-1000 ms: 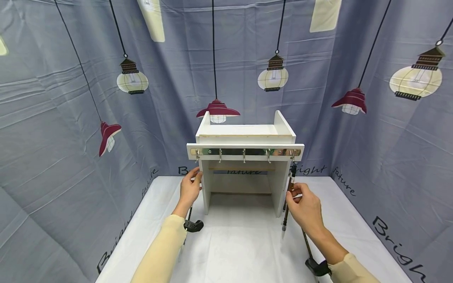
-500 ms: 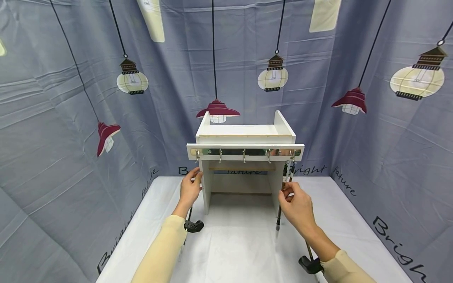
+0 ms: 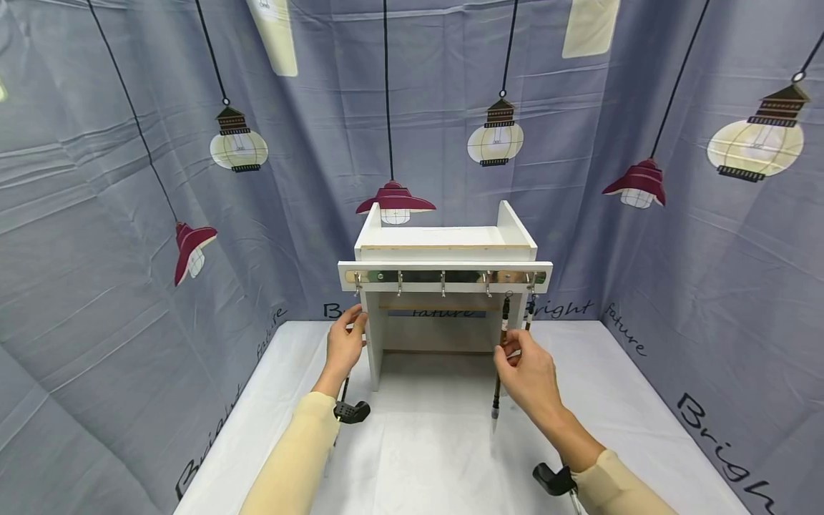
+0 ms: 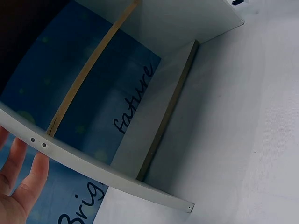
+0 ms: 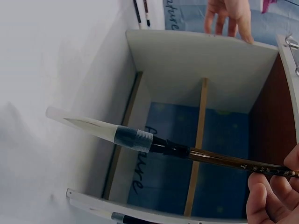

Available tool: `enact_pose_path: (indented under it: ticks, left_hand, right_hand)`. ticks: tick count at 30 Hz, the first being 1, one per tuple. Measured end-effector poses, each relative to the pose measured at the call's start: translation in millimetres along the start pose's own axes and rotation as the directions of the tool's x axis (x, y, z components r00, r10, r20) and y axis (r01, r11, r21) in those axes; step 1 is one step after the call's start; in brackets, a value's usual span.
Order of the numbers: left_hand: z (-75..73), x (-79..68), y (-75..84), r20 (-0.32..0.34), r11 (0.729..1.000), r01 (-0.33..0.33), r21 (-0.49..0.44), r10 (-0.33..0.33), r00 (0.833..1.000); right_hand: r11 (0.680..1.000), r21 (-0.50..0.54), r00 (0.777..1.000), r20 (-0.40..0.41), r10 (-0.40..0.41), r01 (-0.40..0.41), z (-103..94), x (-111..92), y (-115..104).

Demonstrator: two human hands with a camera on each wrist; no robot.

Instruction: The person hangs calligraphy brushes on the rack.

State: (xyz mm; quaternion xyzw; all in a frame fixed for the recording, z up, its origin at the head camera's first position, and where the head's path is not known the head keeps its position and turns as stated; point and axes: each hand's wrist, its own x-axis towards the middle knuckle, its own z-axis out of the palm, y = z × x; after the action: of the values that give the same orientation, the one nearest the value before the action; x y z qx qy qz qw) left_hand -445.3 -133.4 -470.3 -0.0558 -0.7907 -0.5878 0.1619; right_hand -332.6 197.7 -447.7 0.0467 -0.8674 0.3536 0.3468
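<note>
My right hand [image 3: 529,372] pinches the brown handle of a calligraphy brush [image 5: 219,157] between thumb and fingertips. The brush hangs nearly upright, its pale bristles [image 5: 91,127] down under a clear cap and the small loop at its top just below the hook rail [image 3: 420,287]. That loop lies between the two rightmost hooks in the head view. A second brush [image 3: 530,315] hangs at the rightmost hook [image 3: 531,280], partly behind my right hand. My left hand [image 3: 344,347] touches the outer side of the left panel of the white shelf [image 3: 445,254] with extended fingers.
The shelf stands on a white-covered table [image 3: 425,450], open underneath, with a wooden strip [image 5: 201,126] across its inside. More brush tips [image 5: 138,14] show beyond the left panel. A grey-blue curtain [image 3: 309,214] with printed lamps surrounds the table.
My right hand has moved left with the brush, from beside the right panel to in front of the shelf's opening. The second brush has come into view. My left hand stays at the panel.
</note>
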Motion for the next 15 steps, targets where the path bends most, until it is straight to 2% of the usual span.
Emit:
enact_pose_path:
  ticks: [15]
  left_hand:
    - [-0.1,1.0,0.5,0.004,1.000,0.016,-0.012,-0.016,1.000]
  right_hand:
    - [1.000,0.007,0.999,0.044,-0.008,0.007,6.2,-2.0,-7.0]
